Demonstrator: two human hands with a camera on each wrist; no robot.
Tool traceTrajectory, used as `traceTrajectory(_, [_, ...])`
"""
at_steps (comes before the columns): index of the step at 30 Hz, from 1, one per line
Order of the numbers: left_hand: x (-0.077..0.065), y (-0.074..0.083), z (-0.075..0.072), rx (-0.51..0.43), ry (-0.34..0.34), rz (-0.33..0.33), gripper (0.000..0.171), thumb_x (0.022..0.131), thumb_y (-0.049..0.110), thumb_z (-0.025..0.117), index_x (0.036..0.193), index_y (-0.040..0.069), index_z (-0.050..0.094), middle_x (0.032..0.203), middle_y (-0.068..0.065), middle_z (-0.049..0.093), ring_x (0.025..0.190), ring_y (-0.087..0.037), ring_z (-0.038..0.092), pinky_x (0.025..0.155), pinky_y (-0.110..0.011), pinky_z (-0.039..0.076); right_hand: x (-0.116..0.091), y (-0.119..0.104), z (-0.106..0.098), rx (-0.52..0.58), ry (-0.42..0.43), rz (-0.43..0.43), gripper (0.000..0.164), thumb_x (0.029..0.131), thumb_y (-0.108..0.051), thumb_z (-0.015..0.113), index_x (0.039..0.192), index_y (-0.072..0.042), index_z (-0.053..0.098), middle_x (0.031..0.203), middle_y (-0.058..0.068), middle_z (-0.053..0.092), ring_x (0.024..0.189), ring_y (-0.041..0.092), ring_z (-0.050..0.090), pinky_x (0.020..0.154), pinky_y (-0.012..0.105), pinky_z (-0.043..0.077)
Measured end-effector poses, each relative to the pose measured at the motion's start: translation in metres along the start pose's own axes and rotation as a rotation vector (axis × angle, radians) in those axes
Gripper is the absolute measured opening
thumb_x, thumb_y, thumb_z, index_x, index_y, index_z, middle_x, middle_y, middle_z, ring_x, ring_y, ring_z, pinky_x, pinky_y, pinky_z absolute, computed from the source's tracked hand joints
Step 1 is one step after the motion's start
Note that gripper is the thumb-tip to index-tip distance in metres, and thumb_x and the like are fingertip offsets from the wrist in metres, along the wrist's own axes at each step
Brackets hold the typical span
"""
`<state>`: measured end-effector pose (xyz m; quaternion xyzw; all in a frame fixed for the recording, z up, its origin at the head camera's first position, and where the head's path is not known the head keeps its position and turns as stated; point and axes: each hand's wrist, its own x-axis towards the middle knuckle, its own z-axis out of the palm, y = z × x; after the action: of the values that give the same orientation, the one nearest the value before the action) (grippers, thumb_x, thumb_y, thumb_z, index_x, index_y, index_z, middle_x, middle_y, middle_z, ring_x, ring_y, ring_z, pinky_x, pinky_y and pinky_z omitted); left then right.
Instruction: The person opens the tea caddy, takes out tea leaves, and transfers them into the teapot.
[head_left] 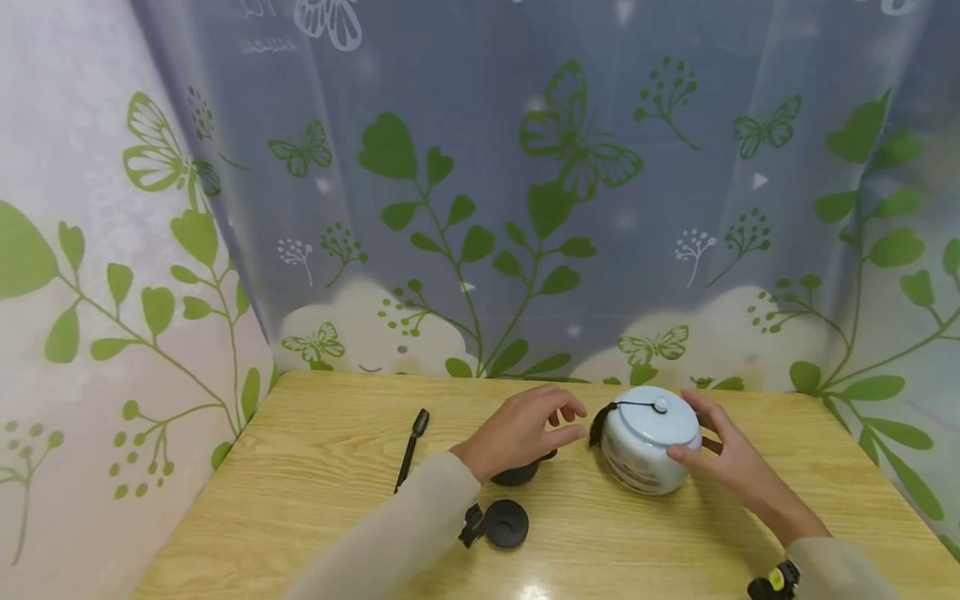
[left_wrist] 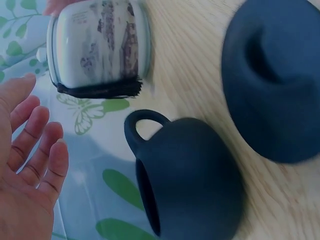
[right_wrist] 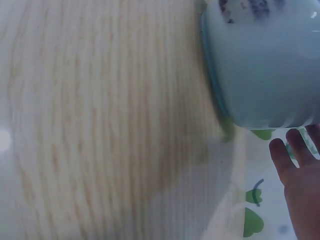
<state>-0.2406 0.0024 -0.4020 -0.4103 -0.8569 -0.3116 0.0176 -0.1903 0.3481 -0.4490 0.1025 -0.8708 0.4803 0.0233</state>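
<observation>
A white lidded porcelain jar (head_left: 637, 467) with a dark painted scene stands on the table, its lid (head_left: 648, 417) on. From the lid's knob a black cord runs to a tassel (head_left: 598, 425) at the jar's left. My right hand (head_left: 723, 446) touches the jar's right side, thumb at the front and fingers towards the back; fairly straight fingers (right_wrist: 285, 155) show beside it in the right wrist view. Left of the jar, my left hand (head_left: 528, 425) hovers with loosely bent fingers and holds nothing. Under it is a black mug (left_wrist: 195, 175) with a loop handle, mostly hidden in the head view.
A round black lid-like disc (head_left: 507, 524) lies in front of the mug, close to the left wrist. Farther left is a black spoon (head_left: 409, 450), its lower end at the left sleeve. A printed curtain (head_left: 465, 167) hangs behind the wooden table (head_left: 315, 433).
</observation>
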Motion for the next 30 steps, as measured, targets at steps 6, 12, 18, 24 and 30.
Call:
traceTrajectory(6, [0.012,0.009,0.005,-0.020,0.001,-0.009,0.031,0.109,0.039,0.069,0.133,0.019,0.073,0.121,0.004,0.073,0.101,-0.002,0.063,0.086,-0.017,0.052,0.003,0.003,0.006,-0.005,-0.011,-0.006,0.096,0.102,-0.016,0.078,0.174,-0.010,0.015,0.168,0.025,0.032,0.141,0.020,0.045,0.094,0.014,0.047])
traceTrajectory(12, [0.021,0.015,0.010,0.013,0.013,0.009,0.031,0.108,0.037,0.072,0.131,0.017,0.073,0.116,0.004,0.073,0.101,-0.006,0.065,0.086,-0.016,0.051,0.005,0.005,0.008,0.031,-0.032,-0.008,0.097,0.103,-0.018,0.078,0.174,-0.012,0.013,0.171,0.024,0.026,0.133,-0.008,0.034,0.096,0.012,0.045])
traceTrajectory(18, [0.029,0.019,0.012,-0.009,0.000,-0.021,0.030,0.108,0.037,0.072,0.133,0.020,0.072,0.115,0.005,0.071,0.098,-0.004,0.062,0.085,-0.018,0.050,0.005,0.007,0.007,0.039,-0.045,-0.001,0.099,0.102,-0.018,0.078,0.175,-0.016,0.010,0.172,0.022,0.025,0.136,-0.003,0.035,0.097,0.014,0.045])
traceTrajectory(24, [0.040,0.023,0.012,0.023,-0.003,-0.022,0.031,0.108,0.038,0.071,0.134,0.020,0.072,0.115,0.006,0.070,0.098,-0.003,0.062,0.084,-0.018,0.050,0.005,0.010,0.007,0.038,-0.057,0.005,0.101,0.103,-0.019,0.077,0.176,-0.018,0.007,0.174,0.022,0.021,0.149,0.035,0.037,0.097,0.015,0.046])
traceTrajectory(30, [0.049,0.026,0.013,0.042,0.008,0.004,0.032,0.109,0.038,0.070,0.135,0.021,0.071,0.119,0.004,0.071,0.103,-0.008,0.066,0.086,-0.016,0.051,0.005,0.009,0.008,0.042,-0.061,0.001,0.099,0.104,-0.019,0.076,0.176,-0.018,0.007,0.174,0.022,0.021,0.139,0.011,0.041,0.096,0.015,0.047])
